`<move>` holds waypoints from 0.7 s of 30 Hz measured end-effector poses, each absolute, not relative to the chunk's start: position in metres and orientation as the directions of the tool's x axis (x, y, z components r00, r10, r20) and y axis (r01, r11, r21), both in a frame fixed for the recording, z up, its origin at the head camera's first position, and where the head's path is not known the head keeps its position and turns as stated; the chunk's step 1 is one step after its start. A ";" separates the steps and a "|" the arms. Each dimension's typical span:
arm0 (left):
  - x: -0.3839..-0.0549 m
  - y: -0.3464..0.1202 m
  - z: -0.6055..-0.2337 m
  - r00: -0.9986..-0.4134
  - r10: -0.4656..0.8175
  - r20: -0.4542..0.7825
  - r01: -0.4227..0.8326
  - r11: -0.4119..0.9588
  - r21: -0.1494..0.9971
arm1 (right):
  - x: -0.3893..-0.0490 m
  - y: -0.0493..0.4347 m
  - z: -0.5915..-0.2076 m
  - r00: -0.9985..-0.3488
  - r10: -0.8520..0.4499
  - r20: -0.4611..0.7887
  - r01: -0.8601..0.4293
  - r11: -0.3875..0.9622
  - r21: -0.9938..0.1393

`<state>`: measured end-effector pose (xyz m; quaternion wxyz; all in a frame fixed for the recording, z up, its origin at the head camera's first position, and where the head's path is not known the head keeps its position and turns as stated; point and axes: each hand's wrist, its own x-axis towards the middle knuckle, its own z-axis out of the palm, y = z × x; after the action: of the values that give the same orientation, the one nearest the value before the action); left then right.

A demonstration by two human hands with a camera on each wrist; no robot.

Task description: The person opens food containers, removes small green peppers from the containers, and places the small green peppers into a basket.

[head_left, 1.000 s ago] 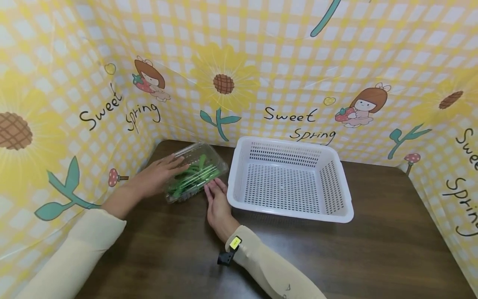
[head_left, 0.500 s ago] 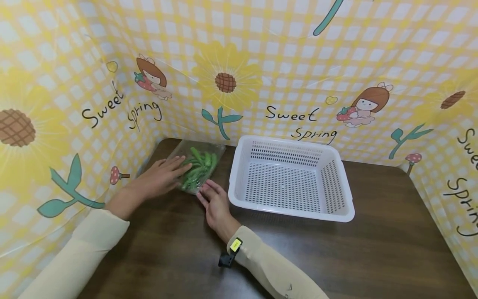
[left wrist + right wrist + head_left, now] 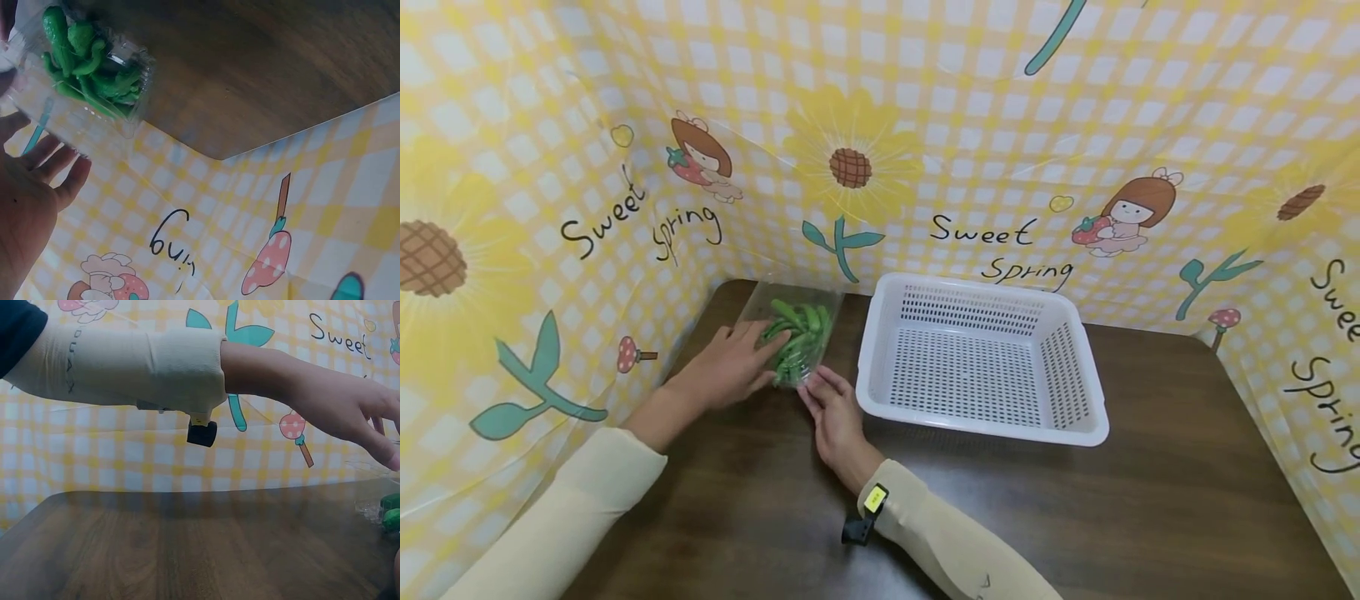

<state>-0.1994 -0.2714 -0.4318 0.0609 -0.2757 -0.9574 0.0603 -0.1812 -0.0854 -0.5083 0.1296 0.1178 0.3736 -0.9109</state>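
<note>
A clear plastic clamshell box [image 3: 756, 304] with several green peppers [image 3: 797, 333] in it is at the left back of the table. My left hand [image 3: 733, 362] bends over its left side and holds it there, the thumb toward the near edge. In the left wrist view, the left fingers [image 3: 75, 181] meet the plastic edge beside the peppers [image 3: 94, 62]. My right hand [image 3: 835, 417] grips the near right corner of the box between thumb and fingers. Whether the lid is fastened, I cannot tell.
A white perforated plastic basket [image 3: 872, 400] stands just right of the box, with nothing in it. Behind the dark wooden table [image 3: 1165, 467] and along its sides hangs a yellow checked cloth [image 3: 970, 125].
The box has turned and shifted slightly toward the back left, and glare has left the peppers. The left fingers, earlier straight on its top, bend more, with the thumb nearer the front edge.
</note>
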 end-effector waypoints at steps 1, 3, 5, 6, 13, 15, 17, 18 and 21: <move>-0.198 -0.271 -0.431 -0.841 0.536 0.071 0.523 0.839 -0.149 | -0.180 -0.086 -0.509 -0.939 -0.146 -0.313 0.324 -0.687 -0.651; -0.196 -0.269 -0.430 -0.840 0.541 0.043 0.529 0.834 -0.156 | -0.179 -0.086 -0.509 -0.938 -0.142 -0.317 0.324 -0.691 -0.647; -0.194 -0.266 -0.429 -0.831 0.555 0.032 0.542 0.823 -0.171 | -0.178 -0.086 -0.509 -0.938 -0.138 -0.318 0.323 -0.685 -0.653; -0.192 -0.264 -0.429 -0.826 0.563 0.033 0.549 0.815 -0.185 | -0.177 -0.087 -0.508 -0.938 -0.134 -0.321 0.322 -0.685 -0.654; -0.185 -0.258 -0.441 -0.773 0.626 0.106 0.575 0.761 -0.301 | -0.172 -0.086 -0.507 -0.931 -0.107 -0.348 0.323 -0.683 -0.655; -0.183 -0.258 -0.448 -0.762 0.636 0.124 0.575 0.752 -0.322 | -0.172 -0.086 -0.507 -0.929 -0.104 -0.354 0.325 -0.685 -0.652; -0.181 -0.257 -0.453 -0.753 0.643 0.139 0.570 0.744 -0.350 | -0.172 -0.085 -0.508 -0.931 -0.101 -0.350 0.321 -0.682 -0.657; -0.180 -0.257 -0.455 -0.751 0.645 0.144 0.565 0.740 -0.366 | -0.173 -0.085 -0.508 -0.932 -0.099 -0.349 0.318 -0.683 -0.657; -0.178 -0.256 -0.458 -0.738 0.658 0.148 0.548 0.713 -0.437 | -0.174 -0.085 -0.508 -0.936 -0.090 -0.341 0.308 -0.679 -0.666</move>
<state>-0.1783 -0.2559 -0.4578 0.1479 -0.3301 -0.9136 0.1859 -0.1745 -0.0850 -0.5083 0.1101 0.1415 0.3853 -0.9052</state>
